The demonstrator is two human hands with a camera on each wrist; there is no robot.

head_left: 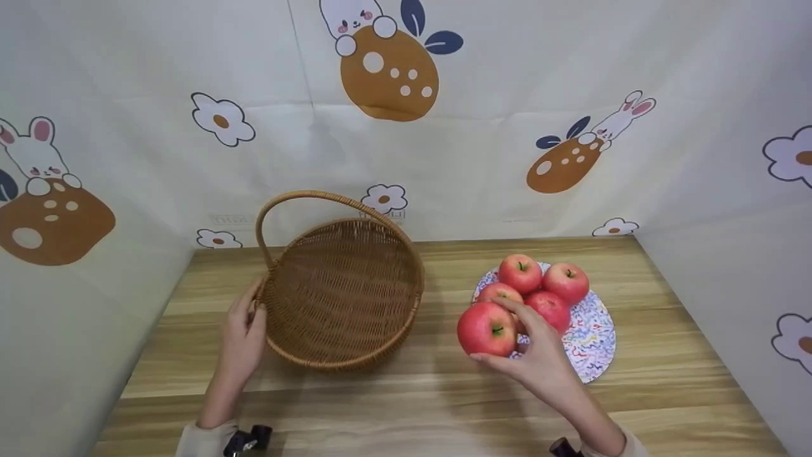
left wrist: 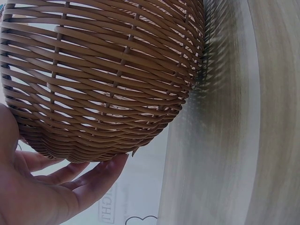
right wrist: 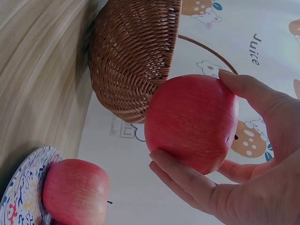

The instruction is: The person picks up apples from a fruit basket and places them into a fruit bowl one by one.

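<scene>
A brown wicker basket [head_left: 342, 298] with an arched handle stands left of centre, tilted so its hollow inside faces the head camera. My left hand [head_left: 246, 327] grips its left rim, thumb on the near side; in the left wrist view the fingers [left wrist: 101, 180] bend under the woven wall [left wrist: 108, 79]. My right hand [head_left: 539, 355] holds a red apple [head_left: 485, 330] between thumb and fingers. In the right wrist view this apple [right wrist: 192, 122] is up off the table, the basket behind it. Several more apples [head_left: 566, 284] sit on a speckled plate [head_left: 593, 343] at the right.
The wood-grain table [head_left: 393, 406] runs back to a pale curtain [head_left: 476, 178] printed with rabbits and flowers, which also encloses both sides. Part of the tabletop lies between the basket and the plate. Dark wrist-camera mounts [head_left: 248, 439] show at the sleeves.
</scene>
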